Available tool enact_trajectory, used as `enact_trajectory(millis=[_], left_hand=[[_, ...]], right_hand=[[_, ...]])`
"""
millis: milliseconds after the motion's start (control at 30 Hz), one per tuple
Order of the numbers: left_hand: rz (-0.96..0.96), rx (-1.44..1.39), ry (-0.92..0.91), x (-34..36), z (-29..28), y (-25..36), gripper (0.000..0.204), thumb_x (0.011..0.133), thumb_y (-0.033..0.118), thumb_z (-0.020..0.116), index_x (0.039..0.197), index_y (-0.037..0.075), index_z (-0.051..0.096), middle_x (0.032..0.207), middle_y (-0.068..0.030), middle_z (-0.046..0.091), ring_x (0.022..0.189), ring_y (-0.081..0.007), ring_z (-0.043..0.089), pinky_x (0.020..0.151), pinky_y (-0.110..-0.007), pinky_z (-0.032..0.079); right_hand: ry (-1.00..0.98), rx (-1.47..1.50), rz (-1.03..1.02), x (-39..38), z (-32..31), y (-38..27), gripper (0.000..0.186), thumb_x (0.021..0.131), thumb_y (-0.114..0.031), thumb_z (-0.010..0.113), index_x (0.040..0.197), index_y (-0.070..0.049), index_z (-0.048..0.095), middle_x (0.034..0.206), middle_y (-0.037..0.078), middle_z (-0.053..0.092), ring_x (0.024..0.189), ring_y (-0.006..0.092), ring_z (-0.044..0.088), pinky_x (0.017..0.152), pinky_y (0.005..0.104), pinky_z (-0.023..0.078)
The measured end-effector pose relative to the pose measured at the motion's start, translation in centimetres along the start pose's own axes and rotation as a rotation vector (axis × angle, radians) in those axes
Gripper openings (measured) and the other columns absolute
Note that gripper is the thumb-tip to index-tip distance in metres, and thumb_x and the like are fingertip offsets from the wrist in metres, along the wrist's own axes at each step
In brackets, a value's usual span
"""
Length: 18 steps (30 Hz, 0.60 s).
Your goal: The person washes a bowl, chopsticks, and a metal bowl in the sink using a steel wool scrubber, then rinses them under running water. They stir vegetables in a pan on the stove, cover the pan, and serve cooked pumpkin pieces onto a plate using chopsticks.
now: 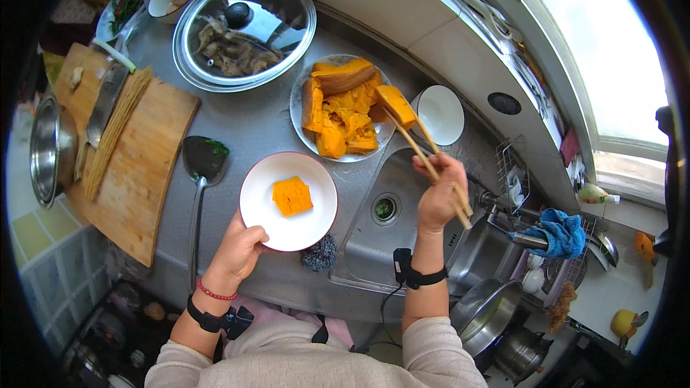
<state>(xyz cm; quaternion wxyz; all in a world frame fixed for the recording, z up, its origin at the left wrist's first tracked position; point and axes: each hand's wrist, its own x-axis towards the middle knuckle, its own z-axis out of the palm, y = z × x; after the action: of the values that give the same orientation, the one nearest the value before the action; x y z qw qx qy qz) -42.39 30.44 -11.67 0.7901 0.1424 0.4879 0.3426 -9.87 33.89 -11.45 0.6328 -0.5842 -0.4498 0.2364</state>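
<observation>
My left hand [242, 248] grips the rim of a white bowl [260, 210], its thumb lying over the near edge. One orange pumpkin piece [292, 196] sits inside this bowl. In my right hand [440, 190] is a pair of wooden chopsticks [420, 151], closed on another pumpkin piece [397, 105]. That piece is held at the right edge of a plate [295, 111] heaped with cooked pumpkin chunks [347, 115]. Just beyond the held piece stands an empty white bowl [440, 116].
A glass-lidded pan [244, 36] stands at the back. To the left lie a cutting board [144, 165] with a cleaver [108, 104], and a spatula [203, 162]. A steel scrubber [318, 253] rests beside the sink [370, 233]; a blue cloth [557, 233] hangs over the faucet.
</observation>
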Motion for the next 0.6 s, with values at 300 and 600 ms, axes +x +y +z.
enact_trajectory(millis=[300, 600], left_hand=[[-0.049, -0.047, -0.049, 0.6, 0.7, 0.3, 0.069, 0.072, -0.004, 0.045, 0.14, -0.003, 0.031, 0.123, -0.0173, 0.055, 0.107, -0.0306, 0.063, 0.079, -0.048, 0.061], [-0.026, -0.089, -0.139, 0.3, 0.9, 0.2, 0.074, 0.074, -0.003, 0.048, 0.145, 0.006, 0.026, 0.129, -0.0157, 0.05, 0.109, -0.03, 0.062, 0.074, -0.043, 0.062]], right_hand=[[0.099, 0.467, 0.259, -4.7, -0.9, -4.9, 0.038, 0.103, -0.034, 0.043, 0.112, -0.001, 0.059, 0.091, 0.017, 0.064, 0.075, 0.0271, 0.065, 0.07, 0.0364, 0.056], [-0.727, -0.268, -0.452, -10.5, 5.2, -8.0, 0.027, 0.086, -0.016, 0.07, 0.104, 0.002, 0.066, 0.091, 0.017, 0.067, 0.075, 0.0283, 0.067, 0.06, 0.0338, 0.055]])
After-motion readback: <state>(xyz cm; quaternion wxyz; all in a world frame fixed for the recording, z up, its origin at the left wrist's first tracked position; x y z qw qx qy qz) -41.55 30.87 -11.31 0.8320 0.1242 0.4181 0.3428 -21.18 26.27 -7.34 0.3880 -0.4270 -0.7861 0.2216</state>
